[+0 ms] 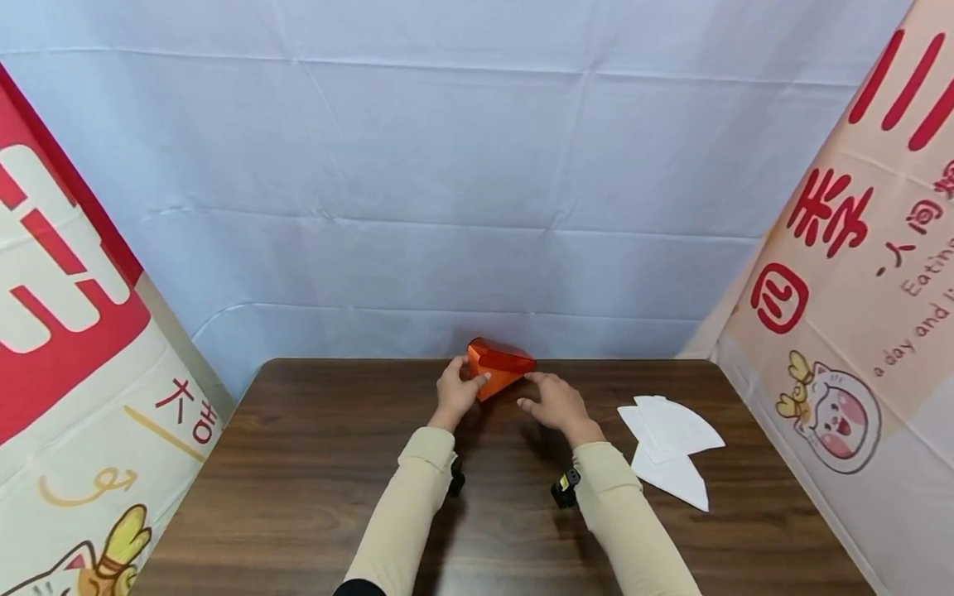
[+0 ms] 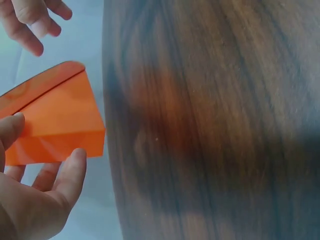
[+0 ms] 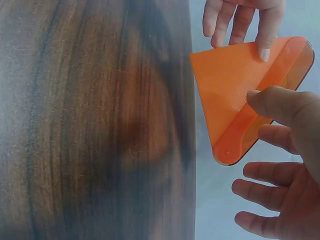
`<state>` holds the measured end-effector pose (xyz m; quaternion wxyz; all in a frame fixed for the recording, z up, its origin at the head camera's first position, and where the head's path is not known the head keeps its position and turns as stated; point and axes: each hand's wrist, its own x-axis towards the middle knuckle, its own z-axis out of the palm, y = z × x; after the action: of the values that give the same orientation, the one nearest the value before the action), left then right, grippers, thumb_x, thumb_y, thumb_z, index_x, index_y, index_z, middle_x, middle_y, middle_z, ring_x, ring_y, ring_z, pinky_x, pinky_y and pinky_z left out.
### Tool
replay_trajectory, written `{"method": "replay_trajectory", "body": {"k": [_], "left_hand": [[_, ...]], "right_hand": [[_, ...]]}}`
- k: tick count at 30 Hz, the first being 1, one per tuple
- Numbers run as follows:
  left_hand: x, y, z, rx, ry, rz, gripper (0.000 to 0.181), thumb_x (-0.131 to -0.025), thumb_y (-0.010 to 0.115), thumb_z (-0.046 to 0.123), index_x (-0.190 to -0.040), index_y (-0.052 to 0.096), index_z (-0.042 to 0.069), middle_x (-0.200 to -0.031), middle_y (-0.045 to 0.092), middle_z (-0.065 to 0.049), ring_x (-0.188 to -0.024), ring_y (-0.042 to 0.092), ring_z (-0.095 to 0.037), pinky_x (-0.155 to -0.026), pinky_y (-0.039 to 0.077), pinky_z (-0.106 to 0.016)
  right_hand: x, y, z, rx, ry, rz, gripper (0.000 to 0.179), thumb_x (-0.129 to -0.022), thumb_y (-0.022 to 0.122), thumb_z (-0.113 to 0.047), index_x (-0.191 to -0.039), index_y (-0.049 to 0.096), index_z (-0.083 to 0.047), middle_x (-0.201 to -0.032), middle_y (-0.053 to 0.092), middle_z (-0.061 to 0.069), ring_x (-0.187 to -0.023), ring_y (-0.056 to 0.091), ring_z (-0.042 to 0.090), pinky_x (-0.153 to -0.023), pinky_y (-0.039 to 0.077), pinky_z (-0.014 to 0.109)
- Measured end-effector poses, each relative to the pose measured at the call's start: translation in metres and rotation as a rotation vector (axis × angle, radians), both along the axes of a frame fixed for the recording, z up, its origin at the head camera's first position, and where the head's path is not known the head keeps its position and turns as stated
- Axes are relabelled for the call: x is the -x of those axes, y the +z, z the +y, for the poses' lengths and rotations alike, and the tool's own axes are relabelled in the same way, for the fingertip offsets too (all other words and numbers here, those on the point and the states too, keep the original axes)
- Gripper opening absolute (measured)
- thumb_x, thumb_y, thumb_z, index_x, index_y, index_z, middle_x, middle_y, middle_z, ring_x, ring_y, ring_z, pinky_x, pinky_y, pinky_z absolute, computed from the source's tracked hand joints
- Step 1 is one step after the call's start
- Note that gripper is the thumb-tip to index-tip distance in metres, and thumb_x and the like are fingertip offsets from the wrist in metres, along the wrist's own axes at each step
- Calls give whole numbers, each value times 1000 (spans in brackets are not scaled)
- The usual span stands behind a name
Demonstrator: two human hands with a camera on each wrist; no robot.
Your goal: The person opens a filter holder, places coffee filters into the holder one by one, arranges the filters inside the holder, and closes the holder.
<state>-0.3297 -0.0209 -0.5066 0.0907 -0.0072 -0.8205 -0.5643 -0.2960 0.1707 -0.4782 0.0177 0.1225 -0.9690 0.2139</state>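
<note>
Orange wedge [image 1: 495,384] sits at the table's [image 1: 320,463] 12 o'clock edge, left hand [image 1: 456,393] pinching it from its 8 o'clock side, thumb in front, fingers behind, white cloth [image 1: 447,165] hanging close behind at 12. Right hand [image 1: 557,403] is loose, nothing clenched, index tip at the wedge's 3 o'clock corner, can't tell from here if touching, and it blocks the line from wedge to the overlapping white sheets [image 1: 674,426] out at 4. Left banner [image 1: 45,385] is at 9, right banner [image 1: 827,360] between 2 and 3, both well clear.
</note>
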Motion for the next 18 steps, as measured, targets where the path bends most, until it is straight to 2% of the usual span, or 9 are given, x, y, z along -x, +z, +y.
{"method": "replay_trajectory", "body": {"k": [5, 9, 18], "left_hand": [[0, 4, -6, 10, -3, -20, 38, -80, 74, 20, -113, 60, 8, -99, 61, -8, -90, 56, -24, -75, 49, -37], [0, 3, -9, 8, -3, -2, 38, -79, 75, 19, -113, 61, 7, -101, 62, -9, -91, 57, -25, -77, 50, -38], [-12, 3, -15, 1, -45, 28, 42, -80, 74, 19, -117, 59, 6, -107, 62, -11, -92, 59, -27, -80, 50, -39]], "right_hand": [[0, 4, -2, -15, 0, -6, 53, -86, 66, -32, -131, 52, -7, -126, 52, 18, -110, 51, 35, -85, 44, 53], [-1, 5, -2, -11, 8, -2, 53, -86, 66, -32, -131, 52, -6, -127, 52, 18, -111, 51, 36, -85, 44, 53], [-15, -1, -6, -18, 3, 28, 55, -84, 68, -34, -129, 54, -6, -126, 53, 18, -111, 52, 35, -83, 45, 52]]}}
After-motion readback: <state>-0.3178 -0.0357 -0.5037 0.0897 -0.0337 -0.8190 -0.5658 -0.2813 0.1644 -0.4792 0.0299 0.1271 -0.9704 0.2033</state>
